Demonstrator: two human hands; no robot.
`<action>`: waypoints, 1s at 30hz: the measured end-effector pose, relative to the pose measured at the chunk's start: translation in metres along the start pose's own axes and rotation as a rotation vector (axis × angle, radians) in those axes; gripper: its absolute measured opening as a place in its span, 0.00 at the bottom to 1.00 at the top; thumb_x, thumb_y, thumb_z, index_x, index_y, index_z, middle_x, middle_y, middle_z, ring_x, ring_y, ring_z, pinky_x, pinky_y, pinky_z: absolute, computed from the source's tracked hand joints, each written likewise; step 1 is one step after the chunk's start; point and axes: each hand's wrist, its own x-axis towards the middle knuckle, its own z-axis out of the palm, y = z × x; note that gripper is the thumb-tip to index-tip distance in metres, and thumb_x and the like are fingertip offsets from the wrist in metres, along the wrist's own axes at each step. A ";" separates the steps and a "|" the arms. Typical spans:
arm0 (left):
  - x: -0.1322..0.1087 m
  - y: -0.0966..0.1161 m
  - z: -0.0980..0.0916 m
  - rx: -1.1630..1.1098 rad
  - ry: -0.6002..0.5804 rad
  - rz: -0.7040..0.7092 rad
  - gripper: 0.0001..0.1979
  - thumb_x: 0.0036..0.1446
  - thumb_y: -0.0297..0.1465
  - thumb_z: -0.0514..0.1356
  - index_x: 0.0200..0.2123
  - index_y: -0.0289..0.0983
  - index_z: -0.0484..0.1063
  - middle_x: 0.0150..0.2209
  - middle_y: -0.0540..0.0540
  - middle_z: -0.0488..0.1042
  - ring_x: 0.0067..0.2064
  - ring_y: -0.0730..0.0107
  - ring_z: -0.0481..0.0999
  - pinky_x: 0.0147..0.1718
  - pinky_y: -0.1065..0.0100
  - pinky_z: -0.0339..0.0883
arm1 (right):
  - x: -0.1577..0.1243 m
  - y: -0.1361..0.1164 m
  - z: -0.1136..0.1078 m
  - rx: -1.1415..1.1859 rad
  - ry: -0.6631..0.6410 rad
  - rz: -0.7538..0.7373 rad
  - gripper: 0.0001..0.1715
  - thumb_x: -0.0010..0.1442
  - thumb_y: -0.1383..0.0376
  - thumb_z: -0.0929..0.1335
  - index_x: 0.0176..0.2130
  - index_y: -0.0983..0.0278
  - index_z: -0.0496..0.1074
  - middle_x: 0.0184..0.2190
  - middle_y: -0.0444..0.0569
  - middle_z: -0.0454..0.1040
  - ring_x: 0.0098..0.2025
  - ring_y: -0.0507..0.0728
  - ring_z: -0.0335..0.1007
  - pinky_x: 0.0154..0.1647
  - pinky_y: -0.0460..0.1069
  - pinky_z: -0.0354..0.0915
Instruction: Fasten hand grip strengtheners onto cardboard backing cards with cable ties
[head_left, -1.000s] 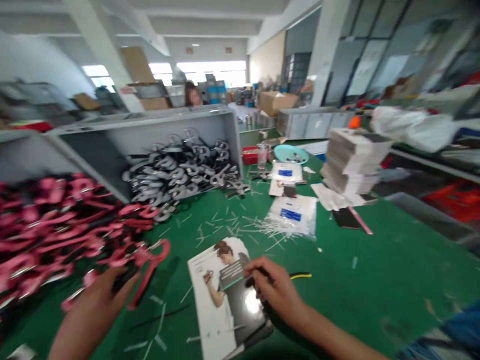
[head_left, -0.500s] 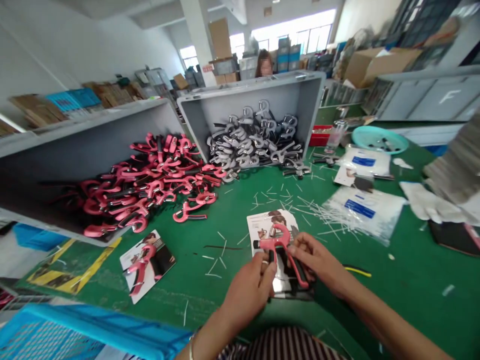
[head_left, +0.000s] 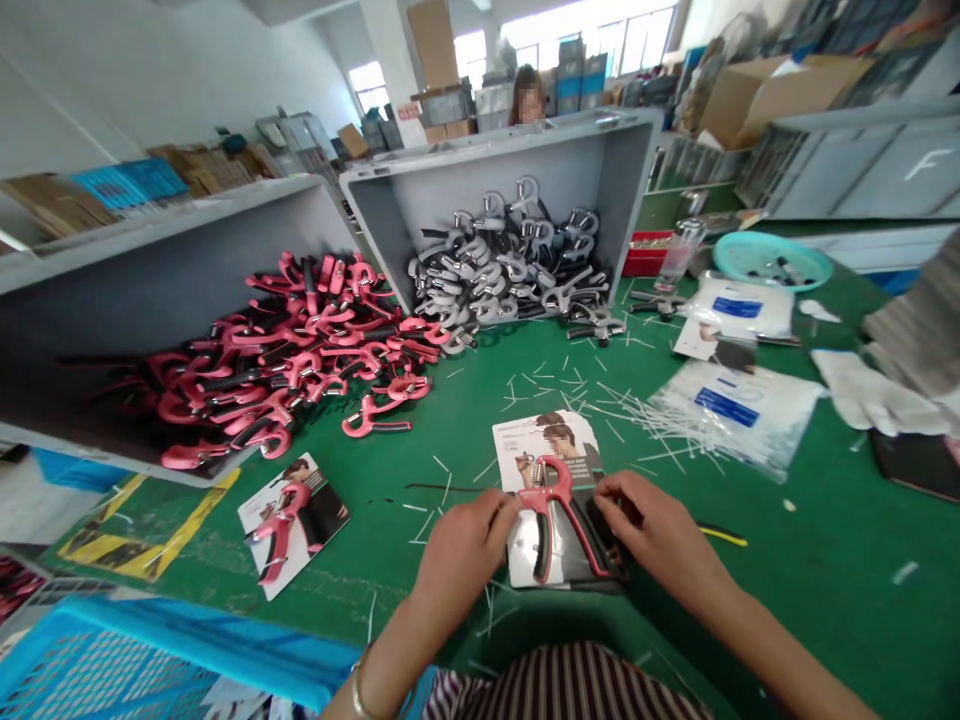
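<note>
My left hand (head_left: 466, 540) has left the pink pile (head_left: 300, 355) at ten o'clock and pinches the nine-o'clock end of a hand grip (head_left: 551, 493), now over the card (head_left: 566, 545); my right hand (head_left: 651, 520) has released the grip, toward three o'clock.

The premises are a factory workshop. A green bench (head_left: 817, 590) carries grey crates (head_left: 630, 195) heaped with pink grips (head_left: 300, 355) and grey grips (head_left: 499, 275) in bulk. Yellow-and-black tape (head_left: 196, 527) marks the bench's left end. Behind stand a pillar (head_left: 390, 55), cartons (head_left: 802, 95) and windows (head_left: 615, 55). Blue tubs (head_left: 581, 82) at the rear appear to be storage bins, though small and indistinct.
</note>
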 end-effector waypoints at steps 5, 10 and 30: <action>0.048 -0.004 0.009 -0.172 0.115 0.274 0.13 0.64 0.31 0.53 0.47 0.41 0.75 0.45 0.44 0.76 0.48 0.63 0.74 0.51 0.63 0.64 | -0.005 -0.021 0.021 0.017 -0.026 -0.151 0.08 0.62 0.67 0.68 0.43 0.57 0.73 0.45 0.52 0.70 0.49 0.61 0.67 0.50 0.56 0.66; 0.057 -0.005 0.031 -0.269 0.134 0.335 0.05 0.58 0.28 0.62 0.37 0.41 0.79 0.46 0.45 0.77 0.52 0.61 0.72 0.54 0.59 0.61 | 0.013 -0.019 0.040 0.095 0.045 -0.102 0.05 0.65 0.64 0.67 0.37 0.59 0.75 0.39 0.51 0.70 0.46 0.60 0.67 0.49 0.56 0.66; 0.061 -0.008 0.041 -0.410 0.185 0.324 0.03 0.58 0.29 0.64 0.36 0.40 0.78 0.45 0.47 0.77 0.50 0.64 0.72 0.54 0.60 0.59 | 0.014 -0.009 0.036 0.159 -0.005 -0.111 0.12 0.67 0.60 0.64 0.36 0.58 0.75 0.60 0.49 0.65 0.61 0.63 0.59 0.60 0.63 0.54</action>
